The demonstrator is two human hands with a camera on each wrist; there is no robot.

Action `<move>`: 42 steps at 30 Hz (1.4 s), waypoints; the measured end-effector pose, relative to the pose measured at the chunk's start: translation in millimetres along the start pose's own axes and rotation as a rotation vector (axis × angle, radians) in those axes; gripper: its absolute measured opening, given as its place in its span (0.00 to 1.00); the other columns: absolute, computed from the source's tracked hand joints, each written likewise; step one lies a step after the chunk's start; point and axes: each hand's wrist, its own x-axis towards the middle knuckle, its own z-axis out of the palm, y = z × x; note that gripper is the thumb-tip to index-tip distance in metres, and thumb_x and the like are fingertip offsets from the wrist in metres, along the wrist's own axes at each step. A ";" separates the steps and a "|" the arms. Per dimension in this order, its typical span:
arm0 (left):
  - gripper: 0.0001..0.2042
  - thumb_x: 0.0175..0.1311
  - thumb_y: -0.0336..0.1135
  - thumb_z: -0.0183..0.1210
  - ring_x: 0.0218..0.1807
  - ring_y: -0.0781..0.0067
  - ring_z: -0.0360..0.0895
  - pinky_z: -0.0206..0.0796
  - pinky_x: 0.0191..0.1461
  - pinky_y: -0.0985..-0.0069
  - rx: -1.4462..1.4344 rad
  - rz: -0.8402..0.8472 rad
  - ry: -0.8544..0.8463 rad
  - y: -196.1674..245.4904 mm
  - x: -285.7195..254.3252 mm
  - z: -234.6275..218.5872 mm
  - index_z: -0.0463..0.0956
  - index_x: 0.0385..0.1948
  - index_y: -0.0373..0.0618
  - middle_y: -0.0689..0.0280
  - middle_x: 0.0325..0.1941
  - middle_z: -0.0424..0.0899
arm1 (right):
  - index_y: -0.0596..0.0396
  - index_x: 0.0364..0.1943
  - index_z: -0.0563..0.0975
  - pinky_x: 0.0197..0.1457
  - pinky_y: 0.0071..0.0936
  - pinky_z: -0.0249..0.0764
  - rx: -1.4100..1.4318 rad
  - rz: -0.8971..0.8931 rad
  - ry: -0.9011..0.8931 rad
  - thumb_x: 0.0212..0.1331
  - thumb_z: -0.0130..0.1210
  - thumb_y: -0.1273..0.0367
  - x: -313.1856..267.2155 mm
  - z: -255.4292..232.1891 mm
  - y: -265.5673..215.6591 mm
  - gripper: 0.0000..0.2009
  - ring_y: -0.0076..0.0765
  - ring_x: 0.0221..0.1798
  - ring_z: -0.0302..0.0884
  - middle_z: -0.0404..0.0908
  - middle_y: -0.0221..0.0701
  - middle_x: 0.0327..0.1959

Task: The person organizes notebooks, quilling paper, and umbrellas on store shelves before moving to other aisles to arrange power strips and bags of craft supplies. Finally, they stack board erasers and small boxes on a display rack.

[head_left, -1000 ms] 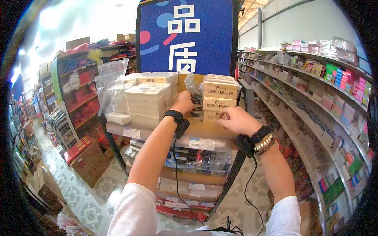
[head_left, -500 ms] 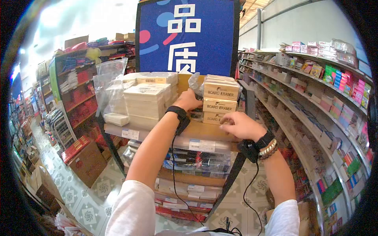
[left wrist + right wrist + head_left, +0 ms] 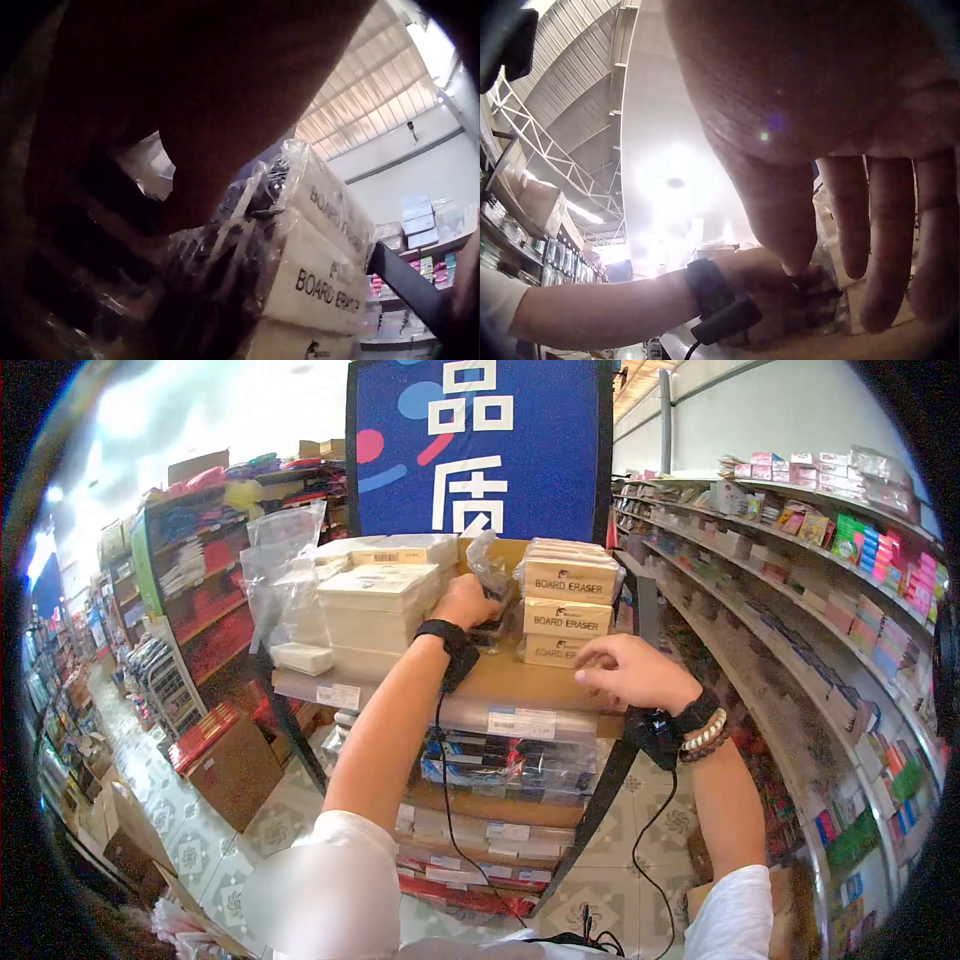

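My left hand (image 3: 468, 603) reaches between a stack of white boxes (image 3: 375, 615) and a column of boxes printed BOARD ERASER (image 3: 570, 582). Its thumb and curled fingers grip a dark pack in clear plastic (image 3: 488, 632), partly hidden behind the hand. In the left wrist view the same hand (image 3: 202, 97) is a dark silhouette close beside the plastic-wrapped eraser boxes (image 3: 315, 266). Just in front of the lowest eraser box, my right hand (image 3: 635, 672) hangs with loosely bent fingers and nothing in them. The right wrist view shows those fingers (image 3: 889, 277) spread apart.
A rack shelf (image 3: 450, 695) with a price label carries the boxes, and more packs lie on tiers below. Loose clear plastic (image 3: 285, 555) stands at its left end. Behind rises a blue sign (image 3: 400, 450). Long stocked shelves (image 3: 800, 570) run along the right.
My left hand has shifted the dark pack away from the eraser boxes, leaving a gap beside them. My right hand has drawn slightly right, off the lowest box, and its fingers have loosened.
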 end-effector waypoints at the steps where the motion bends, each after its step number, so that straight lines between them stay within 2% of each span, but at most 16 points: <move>1: 0.20 0.35 0.39 0.65 0.37 0.53 0.79 0.71 0.41 0.66 0.001 -0.002 0.004 -0.4 1.0 -0.1 0.76 0.28 0.29 0.45 0.31 0.79 | 0.63 0.40 0.73 0.22 0.21 0.68 -0.001 -0.004 -0.002 0.54 0.53 0.67 1.0 -0.4 1.7 0.13 0.22 0.19 0.72 0.77 0.32 0.23; 7: 0.14 0.46 0.36 0.60 0.42 0.48 0.76 0.70 0.45 0.63 0.040 -0.028 -0.103 13.6 -0.6 1.7 0.77 0.31 0.34 0.46 0.37 0.78 | 0.63 0.42 0.72 0.23 0.21 0.68 -0.047 0.003 -0.015 0.54 0.54 0.67 -3.4 1.4 -2.7 0.14 0.22 0.19 0.71 0.76 0.31 0.22; 9: 0.14 0.47 0.36 0.60 0.42 0.48 0.76 0.70 0.45 0.64 0.062 -0.028 -0.077 9.4 8.1 15.2 0.76 0.32 0.34 0.46 0.37 0.78 | 0.62 0.37 0.75 0.31 0.25 0.70 -0.012 -0.026 -0.014 0.52 0.55 0.64 -7.0 -0.1 -5.5 0.14 0.27 0.25 0.73 0.77 0.35 0.23; 13: 0.11 0.47 0.33 0.56 0.41 0.48 0.76 0.69 0.46 0.62 0.133 0.011 -0.105 6.7 21.8 18.5 0.77 0.27 0.33 0.44 0.36 0.78 | 0.60 0.44 0.72 0.27 0.22 0.70 0.121 0.016 -0.203 0.55 0.54 0.64 -18.2 -8.4 -9.3 0.16 0.21 0.22 0.71 0.77 0.30 0.26; 17: 0.13 0.44 0.37 0.59 0.40 0.49 0.76 0.69 0.45 0.62 0.172 0.032 -0.043 3.8 25.1 20.4 0.78 0.26 0.34 0.45 0.34 0.78 | 0.59 0.44 0.72 0.33 0.23 0.71 0.172 -0.034 -0.258 0.56 0.54 0.64 -36.3 -10.8 -22.6 0.16 0.24 0.27 0.73 0.78 0.31 0.29; 22: 0.18 0.42 0.43 0.61 0.36 0.48 0.77 0.70 0.41 0.62 0.319 0.138 -0.106 29.4 -14.7 -28.0 0.77 0.28 0.35 0.47 0.29 0.79 | 0.59 0.44 0.72 0.35 0.24 0.70 0.038 -0.109 -0.264 0.56 0.54 0.64 -56.4 -8.9 -33.2 0.16 0.25 0.29 0.73 0.77 0.34 0.28; 24: 0.17 0.47 0.44 0.58 0.35 0.53 0.78 0.70 0.41 0.65 0.217 0.080 0.094 51.3 -51.4 -60.5 0.77 0.25 0.36 0.53 0.29 0.80 | 0.59 0.44 0.72 0.36 0.25 0.70 0.073 -0.141 -0.270 0.55 0.54 0.65 -54.3 -2.1 -35.5 0.15 0.26 0.30 0.73 0.77 0.34 0.27; 26: 0.16 0.50 0.43 0.57 0.30 0.59 0.79 0.71 0.34 0.69 -0.060 0.139 -0.053 38.6 -69.8 -89.1 0.76 0.28 0.35 0.55 0.26 0.80 | 0.59 0.43 0.73 0.36 0.24 0.69 0.068 -0.267 -0.108 0.53 0.54 0.66 -46.2 8.6 -41.7 0.15 0.26 0.30 0.73 0.76 0.33 0.26; 28: 0.14 0.51 0.40 0.57 0.26 0.69 0.79 0.69 0.28 0.75 -0.240 -0.010 -0.052 57.3 -103.0 -147.9 0.75 0.31 0.35 0.58 0.24 0.80 | 0.59 0.42 0.73 0.37 0.24 0.69 0.120 -0.211 -0.120 0.52 0.54 0.67 -29.7 20.4 -44.5 0.14 0.25 0.32 0.72 0.76 0.31 0.28; 30: 0.12 0.53 0.38 0.57 0.25 0.77 0.77 0.67 0.24 0.80 -0.326 0.035 0.094 36.2 -104.7 -195.2 0.75 0.30 0.36 0.61 0.23 0.80 | 0.59 0.42 0.73 0.37 0.24 0.69 0.178 -0.304 0.069 0.52 0.54 0.68 -0.5 45.1 -39.0 0.13 0.24 0.33 0.71 0.75 0.29 0.30; 32: 0.12 0.51 0.37 0.56 0.25 0.76 0.77 0.67 0.27 0.78 -0.268 -0.045 0.304 18.8 -114.9 -236.7 0.75 0.30 0.36 0.61 0.23 0.79 | 0.58 0.40 0.73 0.36 0.23 0.69 0.296 -0.305 0.107 0.53 0.54 0.68 23.8 59.6 -46.2 0.12 0.23 0.34 0.70 0.74 0.29 0.31; 34: 0.13 0.49 0.36 0.56 0.27 0.74 0.76 0.67 0.31 0.76 -0.093 -0.041 0.444 -45.1 -110.5 -261.8 0.74 0.31 0.35 0.59 0.23 0.79 | 0.58 0.39 0.74 0.37 0.21 0.69 0.566 -0.131 0.194 0.53 0.53 0.69 40.5 73.0 -64.6 0.11 0.22 0.34 0.70 0.74 0.29 0.31; 35: 0.13 0.46 0.36 0.56 0.27 0.68 0.76 0.67 0.34 0.73 0.005 -0.066 0.514 -78.3 -111.1 -266.2 0.73 0.30 0.34 0.57 0.23 0.78 | 0.58 0.38 0.73 0.36 0.21 0.69 0.520 -0.138 0.212 0.52 0.53 0.70 48.9 79.9 -68.8 0.10 0.20 0.35 0.70 0.74 0.29 0.31; 38: 0.14 0.45 0.35 0.57 0.29 0.59 0.76 0.67 0.35 0.70 0.205 -0.021 0.483 -147.1 -137.9 -258.5 0.72 0.31 0.34 0.56 0.24 0.77 | 0.58 0.36 0.74 0.34 0.21 0.70 0.282 -0.291 0.307 0.51 0.54 0.69 58.2 100.8 -95.7 0.09 0.20 0.34 0.71 0.75 0.29 0.30; 40: 0.17 0.43 0.32 0.61 0.31 0.65 0.74 0.67 0.36 0.73 0.225 -0.087 0.399 -175.3 -148.2 -247.2 0.70 0.35 0.36 0.58 0.29 0.76 | 0.59 0.32 0.75 0.33 0.23 0.70 0.131 -0.248 0.282 0.49 0.56 0.69 63.9 115.1 -127.1 0.09 0.25 0.27 0.73 0.77 0.32 0.27; 42: 0.18 0.41 0.30 0.61 0.35 0.63 0.72 0.66 0.40 0.71 0.201 0.058 0.385 -188.9 -158.6 -239.3 0.69 0.37 0.37 0.57 0.32 0.74 | 0.60 0.34 0.75 0.33 0.24 0.71 -0.002 -0.274 0.296 0.47 0.56 0.69 79.2 142.5 -154.4 0.11 0.27 0.27 0.74 0.77 0.35 0.26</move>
